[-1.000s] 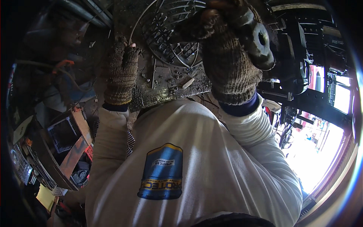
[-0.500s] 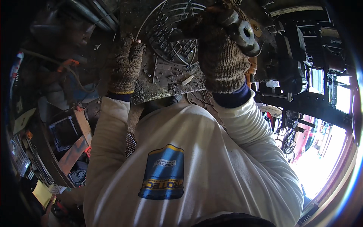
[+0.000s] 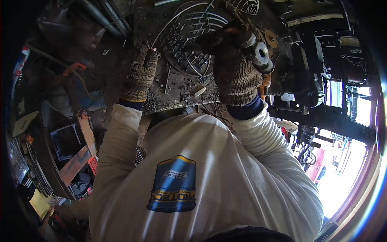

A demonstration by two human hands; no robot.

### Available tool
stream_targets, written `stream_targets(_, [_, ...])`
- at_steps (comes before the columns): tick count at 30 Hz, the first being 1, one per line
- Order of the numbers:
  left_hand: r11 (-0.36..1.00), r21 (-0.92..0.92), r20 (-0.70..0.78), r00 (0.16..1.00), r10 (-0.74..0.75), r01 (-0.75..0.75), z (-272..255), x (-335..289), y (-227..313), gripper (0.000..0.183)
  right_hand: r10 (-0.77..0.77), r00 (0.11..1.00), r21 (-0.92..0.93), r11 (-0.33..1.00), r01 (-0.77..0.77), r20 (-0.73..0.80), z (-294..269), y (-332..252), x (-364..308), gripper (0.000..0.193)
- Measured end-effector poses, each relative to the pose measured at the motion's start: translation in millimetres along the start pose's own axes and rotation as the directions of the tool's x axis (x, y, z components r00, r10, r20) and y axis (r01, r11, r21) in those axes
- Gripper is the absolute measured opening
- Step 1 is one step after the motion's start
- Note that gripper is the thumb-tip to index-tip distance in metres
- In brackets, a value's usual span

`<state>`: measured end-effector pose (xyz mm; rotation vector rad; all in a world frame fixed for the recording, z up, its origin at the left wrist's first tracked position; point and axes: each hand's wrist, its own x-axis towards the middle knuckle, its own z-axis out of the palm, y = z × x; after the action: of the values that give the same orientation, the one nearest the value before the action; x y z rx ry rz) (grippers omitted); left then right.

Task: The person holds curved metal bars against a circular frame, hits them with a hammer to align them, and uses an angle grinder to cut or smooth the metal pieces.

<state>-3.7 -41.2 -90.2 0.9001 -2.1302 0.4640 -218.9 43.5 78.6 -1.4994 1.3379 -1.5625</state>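
- Our gloved left hand is at the left rim of a wire grille, one bare fingertip by the curved wire; its fingers are mostly hidden, so we cannot tell whether they pinch it.
- Our gloved right hand is wrapped around a metal tool, whose pierced head juts out past the glove's right side.
- The grille lies on the bench between our hands, its right part behind our right glove.
- Between its lower rim and the near edge we have a strip strewn with small bits, a thin rod near our left hand and a pale chip farther right.
- A brown disc just beside the tool narrows our room on that side.
- Past the bench's right side we see a black frame.
- Our shirt comes close to the near edge.
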Motion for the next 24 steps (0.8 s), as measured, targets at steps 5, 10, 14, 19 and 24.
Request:
stream_targets(5, [0.999, 0.035, 0.024, 0.999, 0.038, -0.038, -8.4, 12.7, 1.4, 0.031, -0.040, 0.999, 0.095, 0.995, 0.039, 0.009, -6.6, 8.5, -7.4, 0.035])
stream_targets(10, [0.997, 0.057, 0.021, 0.999, 0.044, -0.045, -15.6, 14.6, -0.7, 0.035, 0.042, 0.997, -0.613, 0.790, 0.003, 0.060, -3.8, -4.8, -4.0, 0.032])
stream_targets(14, [0.843, -0.267, 0.283, 0.875, -0.394, 0.466, -14.9, 16.3, 6.0, 0.032, -0.177, 0.984, -0.503, 0.850, 0.158, 0.012, 6.7, -27.9, 17.0, 0.026])
stream_targets(19, [0.988, -0.128, -0.063, 0.993, -0.098, 0.090, -10.7, 18.6, 0.7, 0.028, -0.041, 0.998, -0.209, 0.977, 0.031, -0.042, 8.8, -28.5, 30.9, 0.033])
stream_targets(24, [0.993, -0.107, -0.036, 0.998, -0.047, 0.043, -15.0, 16.2, 2.0, 0.037, 0.029, 0.994, 0.068, 0.997, -0.022, -0.104, 17.6, -32.7, 17.6, 0.048])
